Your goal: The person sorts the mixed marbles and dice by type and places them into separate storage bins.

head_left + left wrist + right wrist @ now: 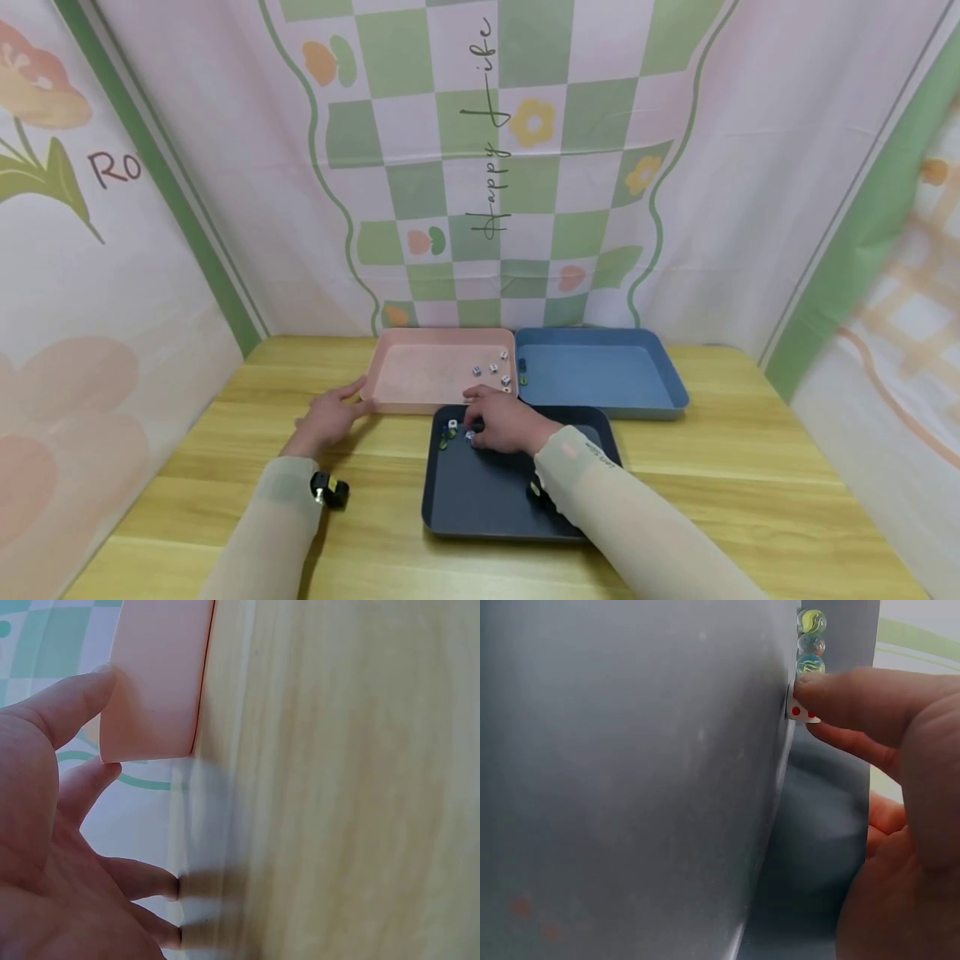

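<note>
My right hand (510,423) reaches over the dark tray (480,504), thumb and a finger pinching a white die (470,436). In the right wrist view, red pips show on the die (798,711) beside the thumb. Several glass marbles (811,643) lie in a row just past it. Another white die (452,424) sits with the marbles at the tray's back left corner. At the left, my left hand (327,423) rests by the pink tray (408,367), thumb and index fingertip touching its near corner (150,742), the other fingers spread toward the table.
Several white dice (493,367) lie at the right side of the pink tray. A blue tray (600,375) stands against it, with a few marbles (522,372) at its left wall. The wooden table (720,467) ends at a patterned curtain (480,167).
</note>
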{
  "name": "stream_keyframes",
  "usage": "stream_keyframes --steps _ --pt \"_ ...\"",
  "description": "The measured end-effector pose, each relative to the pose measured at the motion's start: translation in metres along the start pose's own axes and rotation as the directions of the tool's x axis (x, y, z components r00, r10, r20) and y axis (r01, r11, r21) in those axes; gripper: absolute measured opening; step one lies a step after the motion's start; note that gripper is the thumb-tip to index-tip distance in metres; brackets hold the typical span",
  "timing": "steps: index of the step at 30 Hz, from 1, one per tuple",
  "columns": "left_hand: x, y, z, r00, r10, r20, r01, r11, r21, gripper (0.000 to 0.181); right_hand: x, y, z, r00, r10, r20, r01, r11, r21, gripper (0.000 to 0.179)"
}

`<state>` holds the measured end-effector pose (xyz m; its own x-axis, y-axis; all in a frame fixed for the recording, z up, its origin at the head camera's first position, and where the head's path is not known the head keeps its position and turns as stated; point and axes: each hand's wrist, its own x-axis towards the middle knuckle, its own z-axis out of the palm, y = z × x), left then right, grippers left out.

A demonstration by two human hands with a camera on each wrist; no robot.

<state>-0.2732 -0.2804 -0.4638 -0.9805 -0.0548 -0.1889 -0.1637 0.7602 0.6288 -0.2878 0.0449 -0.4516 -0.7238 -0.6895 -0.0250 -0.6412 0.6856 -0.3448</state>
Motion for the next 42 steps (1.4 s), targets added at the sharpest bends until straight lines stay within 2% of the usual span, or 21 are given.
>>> stream_keyframes --steps 17,35,39,42 --pt "0.000 0.003 0.000 1.000 -0.008 -0.008 0.008 1.000 -0.001 0.071 0.000 0.003 -0.001 1.000 -0.021 0.001 0.021 0.999 -0.035 0.016" --pt "-0.001 0.004 0.001 1.000 -0.017 -0.001 0.017 1.000 0.019 0.072 -0.002 0.008 -0.012 1.000 0.006 0.018 -0.008 0.991 0.134 0.013" --pt "-0.002 0.004 0.000 1.000 -0.017 0.002 0.017 1.000 0.020 0.073 -0.002 0.011 -0.017 1.000 0.003 -0.031 0.005 0.973 0.230 0.011" --pt "-0.002 0.003 0.000 1.000 -0.016 0.002 0.016 1.000 0.019 0.073 -0.002 0.014 -0.021 0.993 0.059 -0.102 -0.023 0.946 0.322 0.011"
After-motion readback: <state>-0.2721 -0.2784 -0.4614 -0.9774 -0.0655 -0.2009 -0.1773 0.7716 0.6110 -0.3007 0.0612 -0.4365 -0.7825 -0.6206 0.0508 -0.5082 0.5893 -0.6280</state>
